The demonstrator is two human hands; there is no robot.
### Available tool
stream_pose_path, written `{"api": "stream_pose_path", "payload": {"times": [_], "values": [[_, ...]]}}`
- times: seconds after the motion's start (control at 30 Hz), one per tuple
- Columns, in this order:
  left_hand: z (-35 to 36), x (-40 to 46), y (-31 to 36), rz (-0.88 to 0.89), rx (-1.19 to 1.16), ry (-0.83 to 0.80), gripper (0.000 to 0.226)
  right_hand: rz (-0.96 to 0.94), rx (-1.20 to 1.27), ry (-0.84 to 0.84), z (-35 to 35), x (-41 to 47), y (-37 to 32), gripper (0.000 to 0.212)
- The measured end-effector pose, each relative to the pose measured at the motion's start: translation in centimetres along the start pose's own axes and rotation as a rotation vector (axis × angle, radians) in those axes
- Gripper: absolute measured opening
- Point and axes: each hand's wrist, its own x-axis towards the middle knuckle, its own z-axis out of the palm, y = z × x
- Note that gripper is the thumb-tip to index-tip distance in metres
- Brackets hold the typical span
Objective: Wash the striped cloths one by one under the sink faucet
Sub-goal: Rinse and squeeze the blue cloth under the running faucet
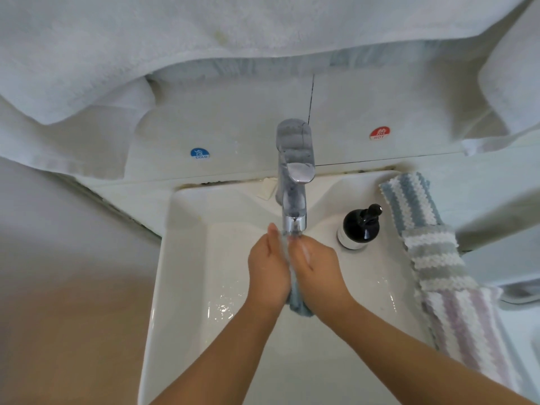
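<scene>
cloth (299, 304) pressed between left hand (267, 267) and right hand (317, 266), under faucet (293, 182).

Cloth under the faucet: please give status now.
Left hand and right hand press blue cloth between palms under faucet. Three striped cloths wait on sink edge. Nothing in the way.
</scene>
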Motion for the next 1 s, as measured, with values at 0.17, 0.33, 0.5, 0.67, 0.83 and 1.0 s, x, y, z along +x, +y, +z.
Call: {"api": "stream_pose_path", "payload": {"times": [0.17, 0.33, 0.5, 0.67, 0.83, 1.0], "values": [[-0.1, -0.1, 0.2, -0.022, 0.035, -0.056, 0.043, -0.019, -0.02, 0.01, -0.3, 1.4, 0.0, 0.037], [-0.2, 0.4, 0.2, -0.076, -0.016, -0.07, 0.046, 0.075, 0.087, -0.004, 0.7, -0.3, 1.0, 0.04], [0.2, -0.3, -0.6, -0.079, 0.029, -0.098, 0.041, 0.014, 0.07, 0.067, -0.2, 0.8, 0.2, 0.04], [0.3, 0.0, -0.3, -0.018, -0.01, -0.013, 0.047, 0.031, 0.043, 0.019, 0.0, 0.2, 0.2, 0.041], [0.3, -0.6, -0.2, -0.011, 0.055, -0.025, 0.048, 0.076, 0.053, -0.015, -0.4, 1.5, -0.5, 0.039], [0.2, 0.4, 0.0, 0.017, 0.056, 0.007, 0.046, 0.12, 0.115, -0.041, 0.4, 0.1, 0.6, 0.041]]}}
